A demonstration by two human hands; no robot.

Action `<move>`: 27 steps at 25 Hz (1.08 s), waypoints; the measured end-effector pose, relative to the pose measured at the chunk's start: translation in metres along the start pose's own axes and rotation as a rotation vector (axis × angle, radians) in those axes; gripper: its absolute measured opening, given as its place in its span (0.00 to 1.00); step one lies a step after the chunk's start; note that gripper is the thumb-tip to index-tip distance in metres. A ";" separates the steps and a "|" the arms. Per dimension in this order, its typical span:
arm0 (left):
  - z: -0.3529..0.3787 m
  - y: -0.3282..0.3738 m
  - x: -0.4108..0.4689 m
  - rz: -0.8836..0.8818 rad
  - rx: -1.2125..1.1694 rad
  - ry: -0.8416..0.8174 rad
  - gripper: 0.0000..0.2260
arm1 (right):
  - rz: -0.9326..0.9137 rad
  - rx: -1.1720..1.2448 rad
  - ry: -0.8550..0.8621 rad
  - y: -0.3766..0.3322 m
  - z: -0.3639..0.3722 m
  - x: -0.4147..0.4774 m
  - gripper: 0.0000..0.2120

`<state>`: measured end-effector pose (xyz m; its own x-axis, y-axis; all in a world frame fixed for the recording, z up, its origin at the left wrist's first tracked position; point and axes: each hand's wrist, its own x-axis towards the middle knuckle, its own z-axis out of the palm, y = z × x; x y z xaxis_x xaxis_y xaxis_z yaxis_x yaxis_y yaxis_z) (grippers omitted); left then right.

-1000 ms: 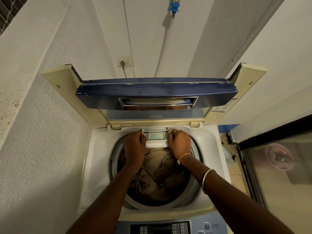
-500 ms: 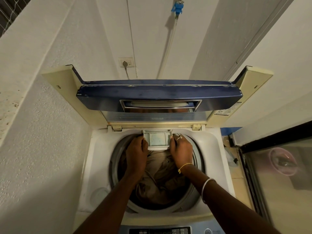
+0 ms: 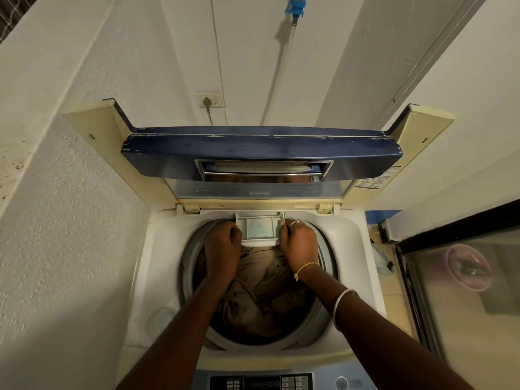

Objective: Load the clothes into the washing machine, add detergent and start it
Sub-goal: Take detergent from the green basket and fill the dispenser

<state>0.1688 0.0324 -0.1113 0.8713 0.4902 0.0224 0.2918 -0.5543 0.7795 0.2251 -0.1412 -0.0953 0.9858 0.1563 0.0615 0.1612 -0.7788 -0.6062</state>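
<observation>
Beige clothes (image 3: pixel 267 291) lie loaded in the drum of the washing machine (image 3: pixel 163 249), above which the detergent drawer (image 3: pixel 260 229) projects from the rear rim, left hand (image 3: pixel 223 249) and right hand (image 3: pixel 299 246) each gripping one side edge with curled fingers, evidently to keep it square for sliding.

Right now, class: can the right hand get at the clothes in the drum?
Probably yes: the lid stands open and the right hand is just above the clothes, though it must first let go of the detergent drawer it grips.
</observation>
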 end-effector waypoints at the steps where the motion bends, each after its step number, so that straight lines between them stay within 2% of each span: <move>1: -0.002 0.002 0.002 0.002 0.003 -0.012 0.08 | 0.001 -0.001 -0.004 0.001 -0.001 0.002 0.12; 9: -0.011 0.011 0.001 0.042 0.062 -0.057 0.12 | 0.004 -0.006 -0.022 -0.005 -0.007 0.001 0.13; 14: -0.011 0.010 0.013 0.010 0.097 -0.103 0.11 | 0.035 -0.009 -0.086 -0.011 -0.013 0.008 0.13; 19: -0.008 0.013 0.011 0.044 0.122 -0.061 0.08 | 0.038 -0.046 -0.089 -0.012 -0.014 0.011 0.12; 27: 0.003 0.011 0.010 0.049 0.165 0.014 0.08 | 0.067 -0.112 -0.035 -0.011 -0.007 0.020 0.13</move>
<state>0.1815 0.0290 -0.1041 0.8811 0.4682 0.0673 0.3109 -0.6803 0.6637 0.2433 -0.1339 -0.0823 0.9926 0.1210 -0.0056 0.1008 -0.8510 -0.5154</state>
